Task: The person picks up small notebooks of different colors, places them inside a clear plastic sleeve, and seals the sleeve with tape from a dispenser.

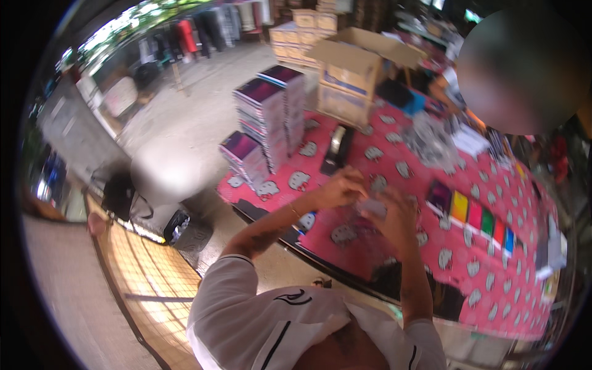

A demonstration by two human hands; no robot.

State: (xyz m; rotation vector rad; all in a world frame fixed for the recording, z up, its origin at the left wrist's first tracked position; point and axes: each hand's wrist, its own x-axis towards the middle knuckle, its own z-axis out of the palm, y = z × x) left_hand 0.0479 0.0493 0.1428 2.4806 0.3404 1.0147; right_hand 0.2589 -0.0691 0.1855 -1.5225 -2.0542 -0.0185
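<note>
My left hand [341, 187] reaches in over the pink patterned tablecloth [445, 251], its fingers pinched together. What they hold, if anything, is too small and blurred to make out. My right hand [398, 213] faces it from the right with the fingers curled round a pale, see-through piece, perhaps plastic film [374, 208]. The two hands are a small gap apart. Just beyond my left hand stands a dark tape dispenser [337, 148] with a roll in it. To the right of my right hand, several coloured packs [473, 216] lie in a row.
Stacks of purple-topped boxes [265, 111] rise at the table's left edge. Behind the dispenser stands an open cardboard carton [346, 83]. Crumpled clear plastic [430, 140] and papers [470, 139] lie at the far right, near another person [447, 89]. Stacked cartons [303, 37] stand farther back.
</note>
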